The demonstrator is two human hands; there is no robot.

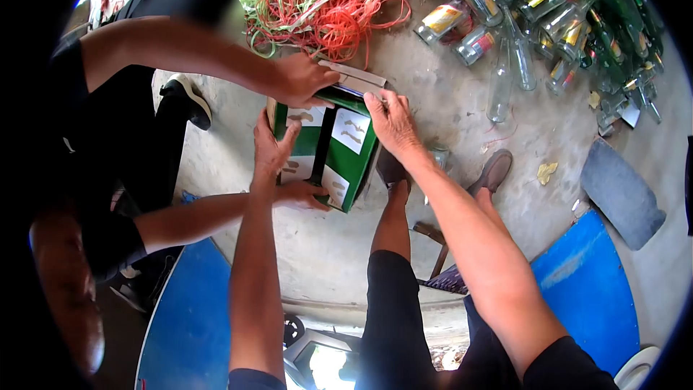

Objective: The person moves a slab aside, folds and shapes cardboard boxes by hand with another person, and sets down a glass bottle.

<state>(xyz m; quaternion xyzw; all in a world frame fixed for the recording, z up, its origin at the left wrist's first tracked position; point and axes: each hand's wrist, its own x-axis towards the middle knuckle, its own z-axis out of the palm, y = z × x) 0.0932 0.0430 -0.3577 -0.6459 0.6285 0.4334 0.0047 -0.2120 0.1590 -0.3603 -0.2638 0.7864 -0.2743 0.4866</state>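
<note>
A green box with a black stripe and white panels bearing brownish marks is held low above the concrete floor. At its left edge, my left hand grips the side, with the thumb over the near face. My right hand is closed on the upper right corner, beside a raised flap. Another person's hand presses at the upper left edge. That person's other hand lies along the lower left edge. The box's underside is hidden.
Red and green plastic strapping lies tangled beyond the box. Several glass bottles are heaped at upper right. A grey slab and a blue panel are at right, another blue panel at lower left. My shoe is close by.
</note>
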